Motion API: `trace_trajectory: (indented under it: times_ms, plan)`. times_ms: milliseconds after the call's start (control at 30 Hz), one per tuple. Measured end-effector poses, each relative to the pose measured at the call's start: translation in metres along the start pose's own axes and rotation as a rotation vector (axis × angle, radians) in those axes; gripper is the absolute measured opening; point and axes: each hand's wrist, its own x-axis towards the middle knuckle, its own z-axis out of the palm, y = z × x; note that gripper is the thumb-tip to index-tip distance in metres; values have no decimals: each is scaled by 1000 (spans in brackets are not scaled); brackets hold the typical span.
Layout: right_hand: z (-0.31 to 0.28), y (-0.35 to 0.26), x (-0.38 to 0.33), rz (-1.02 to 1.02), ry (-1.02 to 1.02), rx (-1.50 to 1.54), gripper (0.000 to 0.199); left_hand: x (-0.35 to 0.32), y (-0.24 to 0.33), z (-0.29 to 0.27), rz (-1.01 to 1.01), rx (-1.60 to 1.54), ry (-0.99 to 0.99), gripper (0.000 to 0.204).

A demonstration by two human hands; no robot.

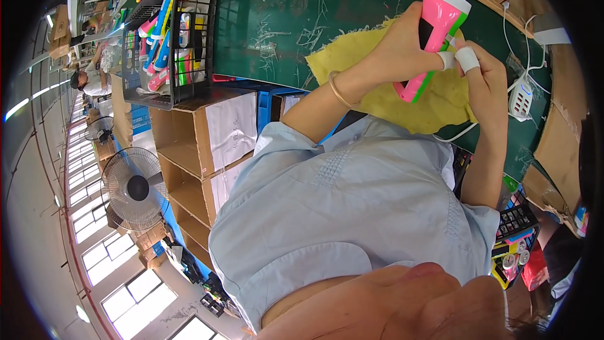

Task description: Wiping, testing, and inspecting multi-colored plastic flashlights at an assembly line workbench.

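Observation:
A pink flashlight (443,16) with a green side strip and a white head end is gripped in my left hand (397,50), its head tilted up and to the right. White tape wraps the left thumb, which presses along the body. My right hand (486,74), also with a taped thumb, is closed in a pinch against the green side. Something small and pale shows at its fingertips, too small to make out. Beneath both hands a yellow cloth (352,56) with frayed edges lies on the green worktable (258,6).
A black crate (211,38) full of colourful flashlights stands at the left, above cardboard compartments (182,132). On the right, a white multi-port charger (521,97) with cables lies on the table. Another crate (517,221) sits below right. A fan (135,187) stands at the left.

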Motion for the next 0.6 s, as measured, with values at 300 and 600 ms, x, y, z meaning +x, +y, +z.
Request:
trace_trajectory:
  times_ms: [300,600]
  plan:
    - [16,-2,7,-99,134,-374,15,5,-6,3,21,135,125,57]
    - [15,-1,7,-97,130,-278,16,3,-10,17,135,173,166,64]
